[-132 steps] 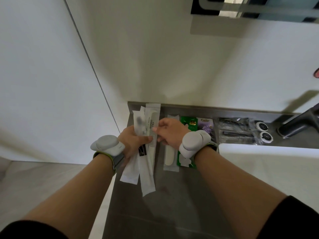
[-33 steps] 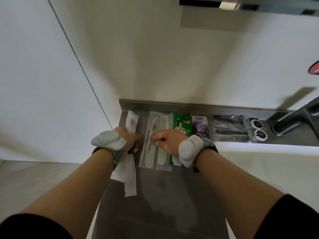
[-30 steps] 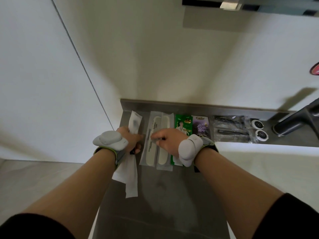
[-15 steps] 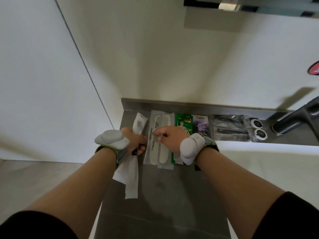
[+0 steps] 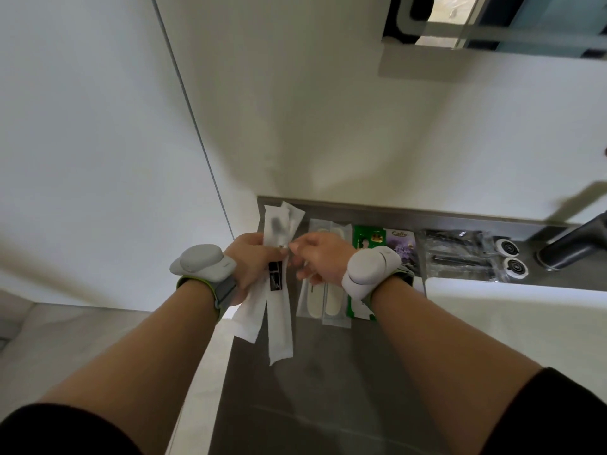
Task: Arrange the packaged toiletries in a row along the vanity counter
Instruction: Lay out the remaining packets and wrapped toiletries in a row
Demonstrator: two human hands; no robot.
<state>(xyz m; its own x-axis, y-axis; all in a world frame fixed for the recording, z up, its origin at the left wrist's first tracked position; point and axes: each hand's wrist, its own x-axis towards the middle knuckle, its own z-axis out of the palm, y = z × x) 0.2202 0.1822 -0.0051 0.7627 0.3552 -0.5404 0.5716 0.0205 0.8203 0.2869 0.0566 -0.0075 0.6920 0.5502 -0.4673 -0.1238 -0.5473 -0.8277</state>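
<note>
My left hand is shut around a bundle of long white paper packets, held just above the left end of the grey vanity counter. One packet shows a dark shape through the paper. My right hand is beside it, thumb and forefinger pinching the bundle's right edge. Two clear comb packets lie side by side on the counter under my right hand. To their right sit a green sachet and a purple sachet.
Clear bags with black items and two round white caps lie further right. A dark faucet stands at the far right above a white basin. White walls close in behind and to the left.
My right hand has left the comb packets and moved left onto the bundle. My left hand has raised the white packets and turned them more upright.
</note>
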